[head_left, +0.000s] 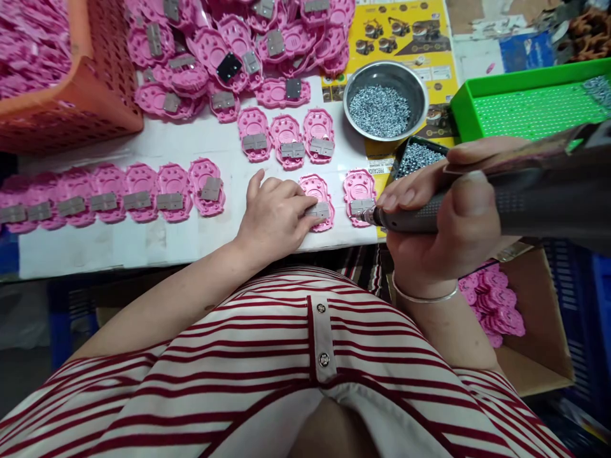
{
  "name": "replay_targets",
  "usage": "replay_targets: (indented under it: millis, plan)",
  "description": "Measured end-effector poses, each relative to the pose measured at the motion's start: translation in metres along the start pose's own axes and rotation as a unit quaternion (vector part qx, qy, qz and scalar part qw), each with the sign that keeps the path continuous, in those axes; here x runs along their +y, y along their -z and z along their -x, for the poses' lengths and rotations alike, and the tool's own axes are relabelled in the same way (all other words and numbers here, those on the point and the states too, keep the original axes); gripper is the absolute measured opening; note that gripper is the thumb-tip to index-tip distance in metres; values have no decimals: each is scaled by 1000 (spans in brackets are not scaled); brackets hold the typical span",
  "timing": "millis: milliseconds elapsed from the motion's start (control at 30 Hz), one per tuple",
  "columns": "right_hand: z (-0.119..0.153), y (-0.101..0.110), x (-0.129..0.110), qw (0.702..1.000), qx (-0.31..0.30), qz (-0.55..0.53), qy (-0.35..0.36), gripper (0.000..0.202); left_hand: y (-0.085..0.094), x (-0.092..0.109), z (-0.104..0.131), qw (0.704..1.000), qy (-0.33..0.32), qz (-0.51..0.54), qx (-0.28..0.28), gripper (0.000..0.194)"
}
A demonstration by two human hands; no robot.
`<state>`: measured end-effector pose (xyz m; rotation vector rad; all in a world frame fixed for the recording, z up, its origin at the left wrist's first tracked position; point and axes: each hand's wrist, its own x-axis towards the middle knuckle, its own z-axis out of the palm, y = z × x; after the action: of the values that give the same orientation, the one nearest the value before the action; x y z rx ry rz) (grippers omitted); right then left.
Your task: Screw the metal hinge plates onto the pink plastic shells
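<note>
My right hand (pixel 439 210) is wrapped round a dark electric screwdriver (pixel 534 184). Its tip meets the grey plate of a pink plastic casing (pixel 360 184) near the table's front edge. Just left of it lies a second pink casing (pixel 316 186). My left hand (pixel 277 213) rests there, thumb and forefinger on that casing's grey cover (pixel 319 211); whether they pinch it or only press on it is hard to see. Behind my left hand stand three more casings with grey covers, the middle one a pink casing (pixel 286 133).
A row of pink casings (pixel 140 184) runs along the left. Behind is a heap of casings (pixel 229 51) beside an orange basket (pixel 95 83). Screws fill a steel bowl (pixel 351 121) and a black tray (pixel 420 159). A green tray (pixel 525 105) sits right; a cardboard box (pixel 544 318) stands below.
</note>
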<state>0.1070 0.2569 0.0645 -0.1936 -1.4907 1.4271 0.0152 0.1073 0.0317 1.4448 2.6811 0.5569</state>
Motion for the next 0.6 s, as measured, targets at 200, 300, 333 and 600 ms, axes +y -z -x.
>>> replay_targets:
  millis: [200, 300, 333, 600]
  plan:
    - [3, -2, 3, 1000, -23, 14, -12, 26, 1, 0, 5, 999, 24, 2, 28, 26]
    - [4, -2, 6, 1000, -21, -2, -4, 29, 2, 3, 3, 999, 32, -2, 36, 27]
    - [4, -2, 6, 1000, -21, 3, -1, 29, 1, 4, 3, 999, 31, -2, 33, 26]
    - [3, -3, 4, 999, -24, 27, -39, 38, -2, 8, -6, 1000, 17, 5, 0, 24]
